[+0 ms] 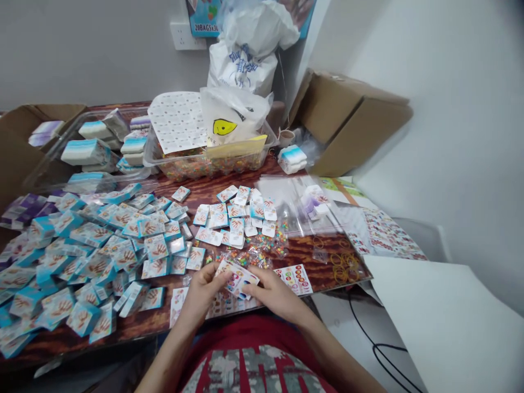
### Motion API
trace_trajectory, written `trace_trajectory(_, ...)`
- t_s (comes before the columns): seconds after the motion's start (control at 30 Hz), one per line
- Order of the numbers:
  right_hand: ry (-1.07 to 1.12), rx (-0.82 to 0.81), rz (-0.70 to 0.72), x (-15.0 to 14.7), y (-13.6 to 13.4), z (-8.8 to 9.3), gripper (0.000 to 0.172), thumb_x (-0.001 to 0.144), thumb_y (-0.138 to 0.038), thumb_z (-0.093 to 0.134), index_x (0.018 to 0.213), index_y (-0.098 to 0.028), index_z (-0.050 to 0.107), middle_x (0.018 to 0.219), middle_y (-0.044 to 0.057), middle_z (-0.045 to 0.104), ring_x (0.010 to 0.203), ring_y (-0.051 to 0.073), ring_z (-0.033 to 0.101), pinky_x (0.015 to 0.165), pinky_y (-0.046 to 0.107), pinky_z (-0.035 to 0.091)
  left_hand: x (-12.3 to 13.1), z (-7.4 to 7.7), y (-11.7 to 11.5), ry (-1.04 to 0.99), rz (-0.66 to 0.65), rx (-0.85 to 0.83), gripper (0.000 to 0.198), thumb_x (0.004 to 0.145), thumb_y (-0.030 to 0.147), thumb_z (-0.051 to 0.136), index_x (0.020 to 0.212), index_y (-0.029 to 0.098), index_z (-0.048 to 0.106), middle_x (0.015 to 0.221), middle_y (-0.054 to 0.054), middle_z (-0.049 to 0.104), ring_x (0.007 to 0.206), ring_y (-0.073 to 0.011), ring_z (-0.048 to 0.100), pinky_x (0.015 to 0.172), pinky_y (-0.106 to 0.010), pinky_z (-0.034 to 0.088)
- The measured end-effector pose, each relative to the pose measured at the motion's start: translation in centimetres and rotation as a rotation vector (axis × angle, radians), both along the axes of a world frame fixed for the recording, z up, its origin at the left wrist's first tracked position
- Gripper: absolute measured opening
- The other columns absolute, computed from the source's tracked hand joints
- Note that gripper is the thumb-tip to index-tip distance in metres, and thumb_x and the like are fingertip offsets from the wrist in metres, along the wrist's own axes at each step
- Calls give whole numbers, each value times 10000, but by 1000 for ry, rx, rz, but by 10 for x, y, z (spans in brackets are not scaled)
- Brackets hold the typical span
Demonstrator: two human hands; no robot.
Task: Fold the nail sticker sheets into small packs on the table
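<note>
Clear plastic tub (213, 170) of multicoloured beads (208, 164) sits on the desk (311, 254) beyond the left hand (200, 295) and right hand (278, 289), which both pinch a printed card (237, 278).

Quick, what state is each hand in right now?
Left hand: closed, pinching the left end of a printed sticker sheet.
Right hand: closed, holding the sheet's right end.

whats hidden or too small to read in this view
Head view:
Card between left hand and right hand: fingers cover its print.
Wall poster: top edge cuts it off, white plastic bag covers part.
Plastic tub: smiley bag and dotted sheet partly hide its contents.
Blue-and-white packets: wording too small.
</note>
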State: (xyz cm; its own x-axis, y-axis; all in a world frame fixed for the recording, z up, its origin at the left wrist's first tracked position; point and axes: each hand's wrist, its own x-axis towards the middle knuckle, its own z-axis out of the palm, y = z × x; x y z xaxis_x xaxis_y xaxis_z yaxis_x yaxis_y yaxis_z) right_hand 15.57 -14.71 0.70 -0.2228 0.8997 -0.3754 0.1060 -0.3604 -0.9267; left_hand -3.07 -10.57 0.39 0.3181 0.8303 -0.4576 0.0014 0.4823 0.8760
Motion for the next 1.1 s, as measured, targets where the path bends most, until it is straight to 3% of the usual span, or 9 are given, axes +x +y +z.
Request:
trace_trajectory(0.23, -57, 1, -31, -4, -3, -6, 124, 843, -317, 564, 836, -193, 563, 666, -43, 500, 548, 103, 465, 491, 204, 347, 0, 2, 1, 23, -36, -90, 463, 698, 580, 708, 835, 137, 699, 708, -24, 667, 586, -166, 609, 585, -285, 531)
trace_trajectory(0.47, -59, 1, -105, -9, -7, -11, 170, 871, -337, 511, 798, -185, 536, 577, -48, 502, 484, 102, 467, 475, 214, 357, 10, -17, -5, 355, 0, 375, 370, 859, 463, 563, 682, 149, 648, 628, 8, 570, 633, -146, 508, 613, -240, 407)
trace_trajectory(0.57, 5, 8, -57, -14, -8, -7, 153, 867, -325, 516, 802, -187, 537, 558, -55, 504, 493, 101, 476, 509, 215, 376, 19, -9, -11, 358, -110, 422, 415, 933, 462, 437, 704, 160, 607, 647, 4, 564, 639, -152, 505, 619, -247, 400)
trace_trajectory(0.67, 114, 3, -7, -13, -7, -2, 164, 873, -341, 502, 866, -186, 556, 573, -53, 530, 518, 108, 513, 553, 225, 413, 22, 2, -17, 248, -273, 429, 359, 965, 433, 384, 883, 167, 611, 823, -26, 635, 779, -178, 568, 730, -263, 435)
trace_trajectory(0.77, 162, -38, 113, 4, -4, -4, 172, 865, -341, 503, 887, -185, 573, 612, -31, 585, 554, 126, 554, 579, 240, 434, 17, 0, -21, 268, -348, 439, 330, 959, 435, 412, 876, 173, 596, 808, -26, 627, 758, -177, 565, 714, -263, 429)
trace_trajectory(0.83, -9, -6, 44, 24, -1, -10, 192, 873, -345, 490, 829, -185, 584, 669, -3, 618, 583, 139, 562, 585, 251, 430, 13, -9, -21, 293, -340, 385, 371, 949, 469, 419, 770, 179, 566, 699, -10, 591, 656, -165, 546, 623, -252, 416)
trace_trajectory(0.97, -812, 240, -438, 58, 7, -32, 145, 877, -309, 507, 831, -193, 580, 858, 55, 614, 795, 200, 565, 701, 303, 413, 11, -24, -17, 237, -258, 200, 395, 913, 526, 460, 700, 197, 513, 573, 19, 558, 498, -147, 529, 502, -238, 397)
trace_trajectory(1.03, -1018, 297, -442, 65, 9, -41, 63, 844, -253, 536, 838, -198, 566, 921, 70, 583, 862, 223, 547, 721, 317, 402, 15, -25, -14, 218, -225, 185, 398, 890, 541, 491, 683, 202, 500, 548, 29, 547, 468, -140, 515, 480, -235, 391)
trace_trajectory(1.1, -1058, 320, -386, 67, 10, -47, 48, 827, -211, 528, 780, -205, 538, 898, 59, 553, 836, 215, 535, 705, 311, 394, 18, -24, -11, 196, -205, 178, 415, 867, 567, 507, 666, 205, 488, 531, 37, 528, 450, -135, 500, 463, -235, 384)
